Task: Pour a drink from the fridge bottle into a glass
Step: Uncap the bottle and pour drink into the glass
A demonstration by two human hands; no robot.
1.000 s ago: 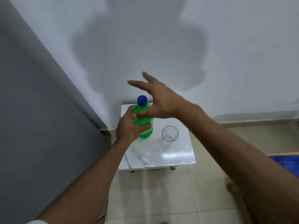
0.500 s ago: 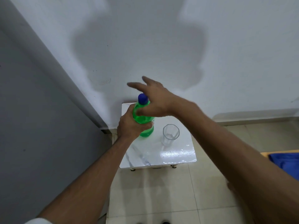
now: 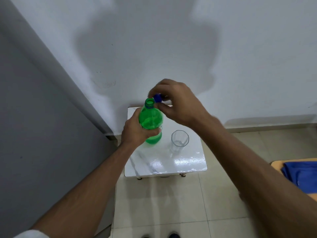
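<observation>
**Cap off, bottle upright on the marble table**

White marble-look table [image 3: 164, 162] stands against the wall. Left hand [image 3: 137, 133] wraps the green bottle [image 3: 151, 121] near the table's back left corner, long axis upright, open mouth pointing up. Right hand [image 3: 175, 102] pinches the blue cap [image 3: 158, 97] beside the mouth. An empty glass [image 3: 179, 140] stands just beside the bottle.

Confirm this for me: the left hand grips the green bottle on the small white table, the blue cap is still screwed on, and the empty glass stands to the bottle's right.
Not quite. The blue cap is off, pinched in the right hand beside the open mouth of the green bottle, as the head view shows. The left hand does grip the bottle on the small white table, with the empty glass to its right.
</observation>
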